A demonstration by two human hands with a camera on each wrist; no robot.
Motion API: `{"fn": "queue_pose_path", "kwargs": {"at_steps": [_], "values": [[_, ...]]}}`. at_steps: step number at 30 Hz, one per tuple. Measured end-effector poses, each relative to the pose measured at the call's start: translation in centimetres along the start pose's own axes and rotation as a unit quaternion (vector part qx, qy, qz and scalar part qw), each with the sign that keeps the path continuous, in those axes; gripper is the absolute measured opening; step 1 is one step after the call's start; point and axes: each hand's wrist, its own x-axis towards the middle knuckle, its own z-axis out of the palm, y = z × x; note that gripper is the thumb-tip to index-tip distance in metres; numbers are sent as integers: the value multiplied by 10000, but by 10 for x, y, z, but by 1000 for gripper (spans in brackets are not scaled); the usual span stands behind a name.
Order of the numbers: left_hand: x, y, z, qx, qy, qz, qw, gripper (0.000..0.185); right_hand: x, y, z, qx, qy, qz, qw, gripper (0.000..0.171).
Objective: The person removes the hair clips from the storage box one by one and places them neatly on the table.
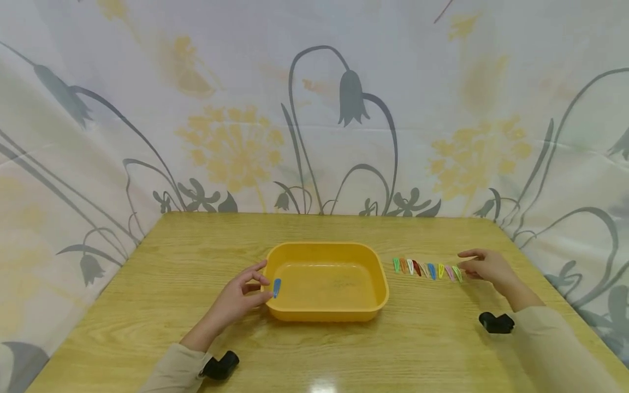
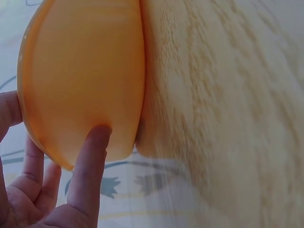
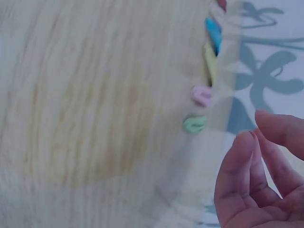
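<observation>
A yellow plastic tub [image 1: 326, 314] stands in the middle of the wooden table [image 1: 147, 284]. My left hand [image 1: 265, 286] is at the tub's left rim and pinches a small blue hair clip [image 1: 277, 287] just over the edge. In the left wrist view a finger [image 2: 90, 166] touches the tub's outer wall [image 2: 80, 76], and the clip is hidden. A row of several coloured hair clips [image 1: 427, 269] lies right of the tub. My right hand [image 1: 464, 265] hovers at the row's right end with fingers loosely curved and nothing in it. The green clip [image 3: 194, 124] is nearest to it.
A flower-printed cloth [image 1: 314, 109] hangs round the table's back and sides. Black wrist camera mounts sit on the left sleeve [image 1: 221, 365] and the right sleeve [image 1: 496, 323]. The tub's floor [image 1: 324, 286] is bare.
</observation>
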Motion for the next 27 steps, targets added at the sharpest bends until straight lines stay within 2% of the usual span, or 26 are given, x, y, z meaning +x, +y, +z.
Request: {"fn": "queue_pose_path", "kwargs": {"at_steps": [11,27], "values": [[0,-2,0,55,-16,65,10000,20,-5,-43,13,-375,230,-542,9976,49],[0,3,2,-96,50,-243,9996,23,-4,-94,34,-201,-71,-1131,9934,42]]}}
